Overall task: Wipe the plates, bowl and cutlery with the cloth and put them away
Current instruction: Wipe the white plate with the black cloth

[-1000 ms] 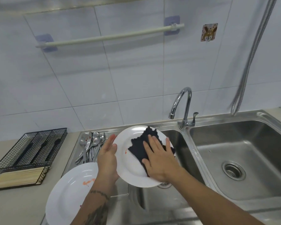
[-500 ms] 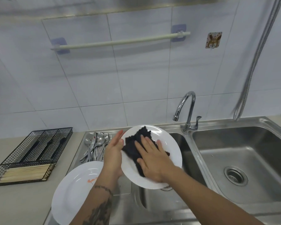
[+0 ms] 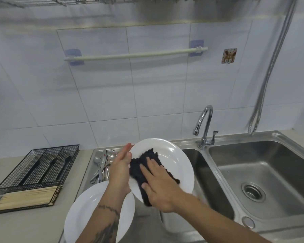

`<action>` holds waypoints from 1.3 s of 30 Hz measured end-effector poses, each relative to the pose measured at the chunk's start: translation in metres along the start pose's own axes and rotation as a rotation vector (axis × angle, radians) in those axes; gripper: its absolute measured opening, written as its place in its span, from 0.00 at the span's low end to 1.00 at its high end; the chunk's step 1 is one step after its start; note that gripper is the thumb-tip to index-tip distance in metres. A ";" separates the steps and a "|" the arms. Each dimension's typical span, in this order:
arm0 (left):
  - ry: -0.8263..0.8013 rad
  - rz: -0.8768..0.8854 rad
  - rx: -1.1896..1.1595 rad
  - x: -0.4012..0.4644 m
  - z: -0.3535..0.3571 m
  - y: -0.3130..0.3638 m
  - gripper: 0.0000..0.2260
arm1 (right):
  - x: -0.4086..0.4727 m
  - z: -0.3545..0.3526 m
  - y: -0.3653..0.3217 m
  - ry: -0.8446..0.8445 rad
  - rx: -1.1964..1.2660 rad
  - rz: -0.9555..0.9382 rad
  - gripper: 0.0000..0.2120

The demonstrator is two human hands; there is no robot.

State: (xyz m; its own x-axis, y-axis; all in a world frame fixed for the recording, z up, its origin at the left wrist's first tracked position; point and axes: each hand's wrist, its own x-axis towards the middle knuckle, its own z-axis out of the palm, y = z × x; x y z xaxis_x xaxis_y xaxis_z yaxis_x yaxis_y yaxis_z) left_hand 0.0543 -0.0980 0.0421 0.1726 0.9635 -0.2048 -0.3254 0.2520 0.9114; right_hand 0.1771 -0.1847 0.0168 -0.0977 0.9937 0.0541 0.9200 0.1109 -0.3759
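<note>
Early yet: wiping first plate (image 3: 174,155) with cloth (image 3: 144,170) under flat right hand (image 3: 159,187), left hand (image 3: 120,170) bracing rim; second plate (image 3: 88,209) at seven o'clock, cutlery (image 3: 102,163) at nine, untouched.

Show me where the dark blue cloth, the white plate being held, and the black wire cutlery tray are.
dark blue cloth (image 3: 148,157): head view, upper part above the fingers.
white plate being held (image 3: 175,158): head view, bare inner surface.
black wire cutlery tray (image 3: 47,156): head view, mesh wall at the back.
</note>
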 end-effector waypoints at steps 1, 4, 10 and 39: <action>-0.028 -0.012 -0.001 -0.002 -0.001 0.001 0.15 | 0.009 0.003 0.001 0.042 -0.047 -0.001 0.31; -0.074 -0.016 -0.006 -0.002 -0.015 0.006 0.15 | 0.026 0.004 0.012 0.141 -0.232 0.064 0.34; -0.028 -0.002 0.003 0.005 -0.052 0.015 0.16 | 0.011 0.017 0.005 0.138 -0.421 0.307 0.37; -0.180 -0.009 -0.083 0.000 -0.060 0.031 0.17 | 0.044 -0.007 -0.029 0.299 -0.458 0.078 0.31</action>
State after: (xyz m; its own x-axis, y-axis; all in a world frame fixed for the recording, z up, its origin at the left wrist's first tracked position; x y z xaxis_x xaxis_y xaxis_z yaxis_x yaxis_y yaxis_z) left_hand -0.0112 -0.0851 0.0490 0.3366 0.9313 -0.1393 -0.3969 0.2745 0.8758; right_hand 0.1488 -0.1445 0.0365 0.0284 0.9443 0.3279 0.9977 -0.0468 0.0483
